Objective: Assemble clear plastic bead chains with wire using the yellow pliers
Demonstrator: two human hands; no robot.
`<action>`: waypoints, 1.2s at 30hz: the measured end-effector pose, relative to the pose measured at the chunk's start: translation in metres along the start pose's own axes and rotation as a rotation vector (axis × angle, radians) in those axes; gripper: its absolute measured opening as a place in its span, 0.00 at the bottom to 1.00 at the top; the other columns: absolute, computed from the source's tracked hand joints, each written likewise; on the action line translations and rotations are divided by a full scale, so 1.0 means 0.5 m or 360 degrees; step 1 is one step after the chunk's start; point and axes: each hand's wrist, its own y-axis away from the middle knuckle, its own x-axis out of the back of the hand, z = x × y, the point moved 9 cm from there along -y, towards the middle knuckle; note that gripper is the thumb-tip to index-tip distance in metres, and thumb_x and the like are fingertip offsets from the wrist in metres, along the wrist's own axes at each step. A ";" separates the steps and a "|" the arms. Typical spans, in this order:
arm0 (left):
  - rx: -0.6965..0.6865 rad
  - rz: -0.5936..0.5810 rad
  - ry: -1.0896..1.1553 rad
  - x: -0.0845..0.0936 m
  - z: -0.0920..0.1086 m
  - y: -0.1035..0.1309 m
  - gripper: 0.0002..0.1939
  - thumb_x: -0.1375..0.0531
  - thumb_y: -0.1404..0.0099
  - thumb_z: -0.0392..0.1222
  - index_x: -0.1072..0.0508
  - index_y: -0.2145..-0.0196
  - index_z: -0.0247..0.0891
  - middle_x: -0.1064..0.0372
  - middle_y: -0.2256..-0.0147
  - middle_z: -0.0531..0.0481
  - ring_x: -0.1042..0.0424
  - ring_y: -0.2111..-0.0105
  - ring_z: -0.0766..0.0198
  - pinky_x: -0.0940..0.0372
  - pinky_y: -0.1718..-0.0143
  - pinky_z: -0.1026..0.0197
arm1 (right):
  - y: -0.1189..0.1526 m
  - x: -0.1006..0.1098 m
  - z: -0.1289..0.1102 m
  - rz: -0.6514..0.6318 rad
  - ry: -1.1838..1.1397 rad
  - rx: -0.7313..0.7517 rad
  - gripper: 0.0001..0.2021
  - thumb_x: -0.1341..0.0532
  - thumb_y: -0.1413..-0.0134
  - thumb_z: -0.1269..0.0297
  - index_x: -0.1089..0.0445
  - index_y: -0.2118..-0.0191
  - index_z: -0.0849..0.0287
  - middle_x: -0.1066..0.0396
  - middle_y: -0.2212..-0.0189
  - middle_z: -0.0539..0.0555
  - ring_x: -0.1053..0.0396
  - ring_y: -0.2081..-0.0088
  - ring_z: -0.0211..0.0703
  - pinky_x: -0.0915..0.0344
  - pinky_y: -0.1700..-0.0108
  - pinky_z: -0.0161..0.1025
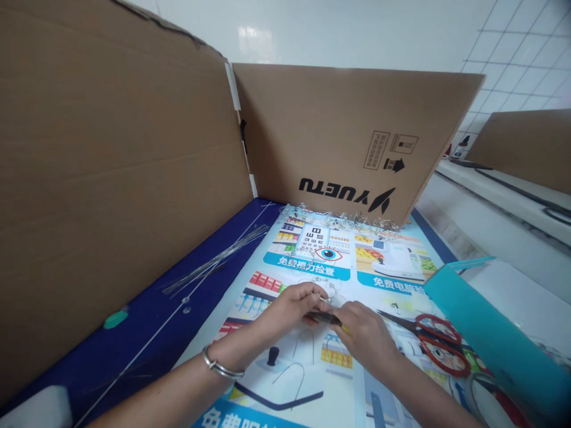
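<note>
Near the middle of the printed poster [352, 291], my two hands meet. My right hand [363, 330] is wrapped round pliers [327, 318] with yellow showing at the handle; their dark jaws point left beneath my left fingers. My left hand [300, 306] is pinched at the jaws, on something too small to make out, possibly thin wire. A silver bangle circles the left wrist. Thin clear or wire loops lie just beyond the fingers. Bent wire pieces [301, 371] rest on the poster below the hands.
Red-handled scissors [439, 345] lie right of my right hand, beside a turquoise box [495, 339]. Straight wires [218, 258] lie on the blue surface at left. Small wire pieces [348, 221] line the base of the upright cardboard [339, 137]. A roll sits lower right.
</note>
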 end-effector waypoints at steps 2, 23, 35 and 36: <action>0.0020 0.0082 0.0084 0.014 -0.002 -0.002 0.15 0.42 0.44 0.49 0.32 0.63 0.36 0.28 0.65 0.45 0.29 0.66 0.60 0.36 0.69 0.63 | 0.001 0.012 0.002 0.0139 0.0003 0.0026 0.07 0.44 0.47 0.63 0.33 0.62 0.57 0.34 0.69 0.52 0.38 0.65 0.40 0.42 0.62 0.38; -0.0052 0.0214 0.0339 0.041 -0.016 -0.012 0.18 0.41 0.44 0.52 0.34 0.63 0.35 0.29 0.65 0.42 0.28 0.68 0.61 0.33 0.68 0.60 | 0.001 0.043 0.005 0.0327 0.0190 0.0038 0.07 0.46 0.45 0.64 0.34 0.64 0.59 0.38 0.70 0.54 0.41 0.65 0.42 0.46 0.62 0.40; -0.0073 0.0154 0.0315 0.039 -0.021 -0.013 0.16 0.44 0.41 0.51 0.35 0.62 0.35 0.29 0.66 0.42 0.28 0.69 0.62 0.33 0.68 0.60 | 0.000 0.040 -0.004 0.0254 0.0365 0.0074 0.06 0.45 0.46 0.67 0.33 0.63 0.58 0.39 0.72 0.53 0.44 0.67 0.42 0.48 0.63 0.40; -0.0077 0.0149 0.0309 0.039 -0.020 -0.014 0.16 0.44 0.41 0.51 0.35 0.62 0.35 0.29 0.66 0.42 0.28 0.69 0.62 0.33 0.68 0.60 | 0.000 0.038 -0.003 0.0251 0.0354 0.0068 0.06 0.45 0.46 0.67 0.33 0.63 0.58 0.39 0.72 0.53 0.44 0.67 0.42 0.48 0.63 0.40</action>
